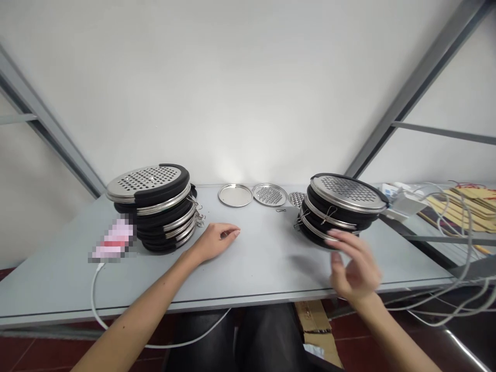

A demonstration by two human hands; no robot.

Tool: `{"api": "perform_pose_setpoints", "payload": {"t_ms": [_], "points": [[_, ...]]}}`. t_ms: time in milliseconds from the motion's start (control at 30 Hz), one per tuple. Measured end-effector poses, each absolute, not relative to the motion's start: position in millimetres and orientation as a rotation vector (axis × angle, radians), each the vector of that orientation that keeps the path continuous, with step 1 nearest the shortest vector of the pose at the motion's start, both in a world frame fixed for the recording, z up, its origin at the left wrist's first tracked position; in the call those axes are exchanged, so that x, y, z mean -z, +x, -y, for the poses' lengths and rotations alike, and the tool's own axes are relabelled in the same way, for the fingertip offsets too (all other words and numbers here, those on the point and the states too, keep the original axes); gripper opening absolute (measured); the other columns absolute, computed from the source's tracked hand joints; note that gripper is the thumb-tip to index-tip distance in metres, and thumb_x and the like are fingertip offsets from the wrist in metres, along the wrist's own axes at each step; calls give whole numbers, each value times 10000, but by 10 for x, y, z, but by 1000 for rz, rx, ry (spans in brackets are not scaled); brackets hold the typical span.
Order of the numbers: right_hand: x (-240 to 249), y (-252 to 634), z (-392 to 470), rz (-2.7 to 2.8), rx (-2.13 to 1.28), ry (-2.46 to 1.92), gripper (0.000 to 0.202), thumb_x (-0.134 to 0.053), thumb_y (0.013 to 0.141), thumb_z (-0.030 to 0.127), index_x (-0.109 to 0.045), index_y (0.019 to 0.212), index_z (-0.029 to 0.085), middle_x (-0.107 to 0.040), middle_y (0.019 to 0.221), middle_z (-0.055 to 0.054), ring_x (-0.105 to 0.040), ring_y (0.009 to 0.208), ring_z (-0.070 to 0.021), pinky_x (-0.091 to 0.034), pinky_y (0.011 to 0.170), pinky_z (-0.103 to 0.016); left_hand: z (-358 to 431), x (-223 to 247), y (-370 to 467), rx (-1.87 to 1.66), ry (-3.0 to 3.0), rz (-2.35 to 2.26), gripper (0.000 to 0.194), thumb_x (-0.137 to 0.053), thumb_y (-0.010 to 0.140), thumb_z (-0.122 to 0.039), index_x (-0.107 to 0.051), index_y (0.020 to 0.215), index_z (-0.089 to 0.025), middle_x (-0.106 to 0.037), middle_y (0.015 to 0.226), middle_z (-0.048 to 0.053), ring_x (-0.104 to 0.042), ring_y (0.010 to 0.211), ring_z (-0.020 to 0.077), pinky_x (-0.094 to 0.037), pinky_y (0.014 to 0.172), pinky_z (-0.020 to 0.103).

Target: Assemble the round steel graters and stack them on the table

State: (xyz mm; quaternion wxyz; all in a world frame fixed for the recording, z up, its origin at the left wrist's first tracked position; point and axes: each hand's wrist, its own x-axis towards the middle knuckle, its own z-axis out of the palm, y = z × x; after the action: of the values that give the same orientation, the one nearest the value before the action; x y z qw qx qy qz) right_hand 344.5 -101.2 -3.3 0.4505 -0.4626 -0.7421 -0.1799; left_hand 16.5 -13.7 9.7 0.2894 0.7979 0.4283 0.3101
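My left hand [219,241] rests on the grey table, fingers loosely curled and thumb tip near the forefinger, nothing visible in it. Just left of it stands a tall stack of round grater discs [149,179] with black rims and metal edges; small wire clips [200,217] stick out from its side. My right hand [357,268], somewhat blurred, is raised with thumb and fingers apart and holds nothing. It is in front of a second, shorter stack of grater discs [349,192], which also has a wire clip [328,214] on its side. Whether the fingertips touch that stack, I cannot tell.
Against the wall lie a plain metal disc [235,196], a perforated grater disc [270,196] and a smaller one [296,199]. A loose clip [281,210] lies nearby. At left is a blurred-out phone-like item [114,240] on a white cable [94,289]. Cables and yellow boards [461,206] crowd the right.
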Motion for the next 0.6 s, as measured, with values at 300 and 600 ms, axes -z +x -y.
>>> {"api": "perform_pose_setpoints", "payload": {"t_ms": [300, 600], "points": [[-82, 2493, -404, 2100, -71, -1318, 449, -530, 861, 331, -539, 1300, 235, -546, 1347, -118, -485, 1272, -346, -404, 1054, -562, 90, -64, 142, -848, 2147, -1165, 285, -532, 909, -368, -738, 1005, -195, -758, 979, 30, -678, 830, 187, -512, 763, 272], [-26, 2550, 33, 1858, 41, -1113, 360, -416, 909, 260, -612, 1199, 350, -727, 917, -19, -697, 856, -228, -570, 784, -406, 93, -98, 116, -829, 2096, -1183, 289, -543, 901, -380, -732, 1018, -195, -756, 978, 42, -684, 869, 202, -515, 753, 277]]}}
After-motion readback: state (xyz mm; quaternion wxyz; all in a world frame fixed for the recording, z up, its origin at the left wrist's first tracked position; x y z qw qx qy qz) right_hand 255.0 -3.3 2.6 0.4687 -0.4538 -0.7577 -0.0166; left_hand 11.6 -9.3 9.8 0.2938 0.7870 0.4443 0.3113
